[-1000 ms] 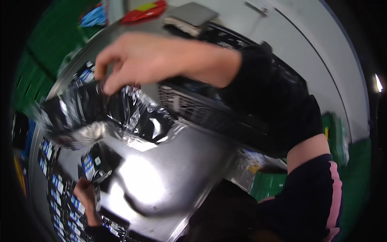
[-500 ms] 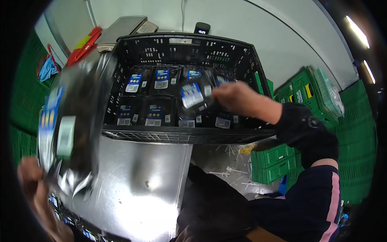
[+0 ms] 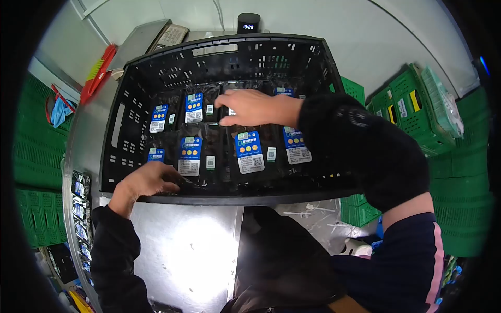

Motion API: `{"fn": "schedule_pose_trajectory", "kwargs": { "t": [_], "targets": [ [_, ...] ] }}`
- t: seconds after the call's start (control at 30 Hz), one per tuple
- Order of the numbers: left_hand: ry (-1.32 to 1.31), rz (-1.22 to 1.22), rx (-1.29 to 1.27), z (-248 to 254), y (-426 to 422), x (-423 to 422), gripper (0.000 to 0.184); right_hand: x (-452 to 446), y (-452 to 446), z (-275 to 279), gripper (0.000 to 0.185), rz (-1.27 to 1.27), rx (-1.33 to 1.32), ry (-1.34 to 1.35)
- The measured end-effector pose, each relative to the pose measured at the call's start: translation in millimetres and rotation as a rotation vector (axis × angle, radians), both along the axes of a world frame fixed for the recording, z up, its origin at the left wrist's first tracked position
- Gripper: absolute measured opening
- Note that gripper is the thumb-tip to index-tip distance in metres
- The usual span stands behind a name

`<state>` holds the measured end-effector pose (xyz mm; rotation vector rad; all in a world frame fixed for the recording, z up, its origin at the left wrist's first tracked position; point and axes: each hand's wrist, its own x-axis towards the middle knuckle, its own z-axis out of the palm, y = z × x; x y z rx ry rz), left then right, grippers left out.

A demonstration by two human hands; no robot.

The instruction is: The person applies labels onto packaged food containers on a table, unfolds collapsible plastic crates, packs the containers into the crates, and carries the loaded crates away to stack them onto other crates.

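Note:
A black plastic crate (image 3: 250,199) holds flat black packs in clear film, set in two rows, with blue and white labels. My right hand (image 3: 253,108) is over a back-row pack near the middle, thumb and fingers apart, partly covering its label. At the front left corner my left hand (image 3: 148,181) reaches over the rim onto a front-row pack (image 3: 156,154); its thumb and fingers are apart, and some fingertips are hidden. A neighbouring front-row pack (image 3: 190,156) lies just right of it. Another pack (image 3: 249,151) lies below my right hand.
Beneath the crate is a metal table (image 3: 177,245). More packs (image 3: 81,219) line the lower left. Behind the crate stand a scale (image 3: 141,44) and a small clock (image 3: 249,23). A red brush (image 3: 96,78) lies left; green crates (image 3: 412,112) are stacked right.
My left hand has come from the left, where it held a pack, to the crate's front left corner. My right hand has let go of a tilted pack and moved left. The view has shifted.

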<state>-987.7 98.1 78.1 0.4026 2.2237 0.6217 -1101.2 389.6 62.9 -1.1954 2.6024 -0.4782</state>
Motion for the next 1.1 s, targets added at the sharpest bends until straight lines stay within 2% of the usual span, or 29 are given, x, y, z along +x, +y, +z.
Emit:
{"fn": "schedule_pose_trajectory", "kwargs": {
  "t": [0.03, 0.1, 0.23, 0.27, 0.33, 0.43, 0.47, 0.53, 0.57, 0.6, 0.63, 0.7, 0.73, 0.77, 0.8, 0.83, 0.87, 0.93, 1.0, 1.03, 1.07, 1.1],
  "targets": [
    [-0.060, -0.038, -0.050, -1.3, 2.8, -2.6, 0.041, -9.5, -12.5, -14.6, 0.053, -0.007, -0.019, -0.031],
    [-0.033, -0.134, -0.074, -12.0, 2.9, -5.1, 0.039, -17.9, -42.3, -33.3, 0.066, -0.036, -0.002, -0.097],
    [-0.088, -0.192, -0.139, -6.5, 16.0, -8.6, 0.043, -19.8, -81.7, -42.4, 0.072, 0.262, 0.221, -0.321],
    [-0.087, -0.154, -0.094, -4.7, 13.3, -6.6, 0.039, -29.3, -85.5, -34.3, 0.072, 0.291, 0.271, -0.400],
    [-0.011, 0.013, 0.023, 11.5, 8.3, 0.7, 0.034, -44.3, -67.2, -19.8, 0.073, 0.294, 0.166, -0.370],
    [0.411, 0.358, 0.093, 19.7, -14.8, 27.2, 0.032, -68.9, -13.5, -0.3, 0.074, 0.167, 0.541, -0.172],
    [0.451, 0.502, 0.207, 23.7, -23.9, 39.2, 0.032, -70.2, 10.4, 7.8, 0.077, 0.144, 0.715, -0.091],
    [0.647, 0.651, 0.266, 28.9, -39.1, 64.3, 0.028, -60.5, 49.0, 16.9, 0.084, 0.036, 0.857, -0.344],
    [0.696, 0.705, 0.256, 32.0, -46.7, 78.1, 0.026, -52.3, 66.3, 12.7, 0.082, 0.010, 0.933, -0.396],
    [0.746, 0.761, 0.242, 33.8, -54.5, 91.0, 0.025, -44.1, 72.0, 8.6, 0.077, -0.162, 0.999, -0.611],
    [0.763, 0.781, 0.259, 33.0, -63.9, 105.2, 0.024, -33.6, 68.2, 22.1, 0.073, -0.222, 0.953, -0.705],
    [0.804, 0.833, 0.309, 30.1, -82.9, 134.2, 0.021, -29.7, 61.2, 23.9, 0.073, -0.243, 0.977, -0.763],
    [0.866, 0.892, 0.237, 29.6, -88.4, 149.6, 0.020, -37.7, 55.7, 16.5, 0.074, -0.120, 1.070, -0.752],
    [0.866, 0.882, 0.208, 27.9, -96.5, 162.2, 0.020, -32.8, 44.7, 21.8, 0.074, -0.232, 1.156, -0.631],
    [0.867, 0.884, 0.158, 27.8, -106.9, 178.3, 0.020, -41.1, 43.6, 24.5, 0.069, -0.197, 1.050, -0.601],
    [0.836, 0.903, 0.120, 23.7, -117.9, 195.2, 0.021, -51.5, 35.3, 29.1, 0.064, -0.047, 0.991, -0.331],
    [0.800, 0.924, 0.090, 15.2, -131.3, 212.8, 0.021, -59.3, 18.6, 39.6, 0.059, -0.123, 0.954, -0.117],
    [0.650, 1.062, 0.116, -17.5, -166.0, 249.0, 0.023, -54.9, -26.8, 61.0, 0.041, -0.176, 0.527, 0.255],
    [0.578, 1.074, -0.087, -47.9, -204.6, 293.5, 0.030, -27.7, -100.8, 79.0, 0.025, -0.048, -0.040, 0.163],
    [0.589, 1.100, -0.099, -69.2, -225.7, 316.4, 0.030, -6.3, -144.0, 90.6, 0.020, 0.068, -0.137, 0.104],
    [0.568, 1.169, -0.201, -94.5, -249.7, 341.5, 0.035, 15.6, -187.1, 90.1, 0.024, 0.183, -0.260, 0.129],
    [0.544, 1.236, -0.310, -110.5, -272.8, 363.2, 0.040, 41.5, -231.7, 98.2, 0.026, 0.270, -0.254, 0.104]
  ]
}}
